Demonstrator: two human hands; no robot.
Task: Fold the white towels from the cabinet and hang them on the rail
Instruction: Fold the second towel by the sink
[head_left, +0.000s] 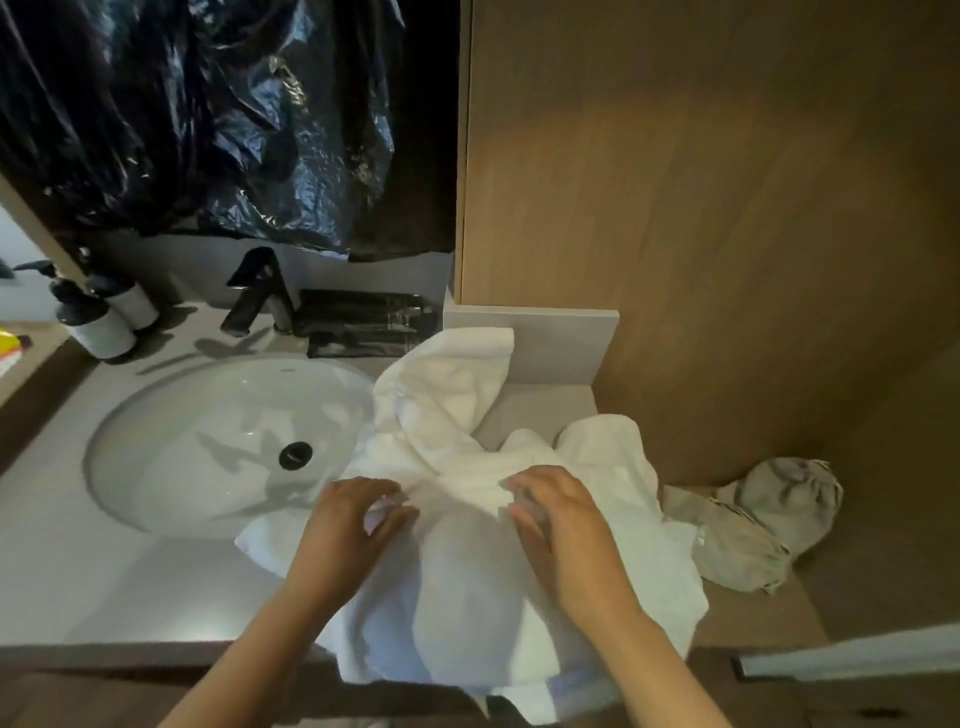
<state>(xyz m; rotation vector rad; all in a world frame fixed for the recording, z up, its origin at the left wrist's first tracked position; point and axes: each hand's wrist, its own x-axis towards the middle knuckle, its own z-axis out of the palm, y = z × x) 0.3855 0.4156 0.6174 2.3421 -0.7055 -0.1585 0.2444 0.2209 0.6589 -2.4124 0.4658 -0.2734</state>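
Note:
A crumpled white towel (462, 582) lies on the grey counter (78, 587) to the right of the sink, with part of it draped over the counter's front edge. Another bunched fold of white towel (447, 379) rises behind it toward the wall. My left hand (348, 525) rests on the towel's left side and pinches a bit of the cloth between curled fingers. My right hand (561, 514) lies on the towel a little to the right, its fingers curled into the fabric. No rail is in view.
A white oval sink (171, 457) with a black drain is on the left, and a black faucet (260, 296) stands behind it. Two pump bottles (109, 317) stand at the back left. A grey cloth (763, 525) lies to the right by a wooden panel (727, 208). Black plastic sheeting (234, 119) hangs above.

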